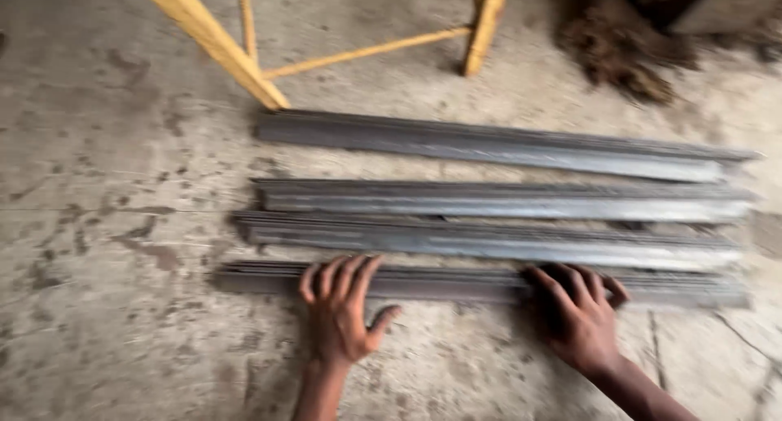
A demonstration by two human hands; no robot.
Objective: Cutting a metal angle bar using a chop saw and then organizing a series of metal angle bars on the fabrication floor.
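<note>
Several long grey metal angle bars lie side by side on a concrete floor. My left hand rests with spread fingers on the nearest bar, toward its left part. My right hand presses on the same bar further right, fingers curled over its top edge. The second bar, the third bar and the far bar lie beyond, untouched. The picture is blurred by motion.
A yellow metal frame with slanted legs stands on the floor just behind the far bar. A dark brown fibrous heap lies at the top right. Stained bare concrete spreads to the left and front.
</note>
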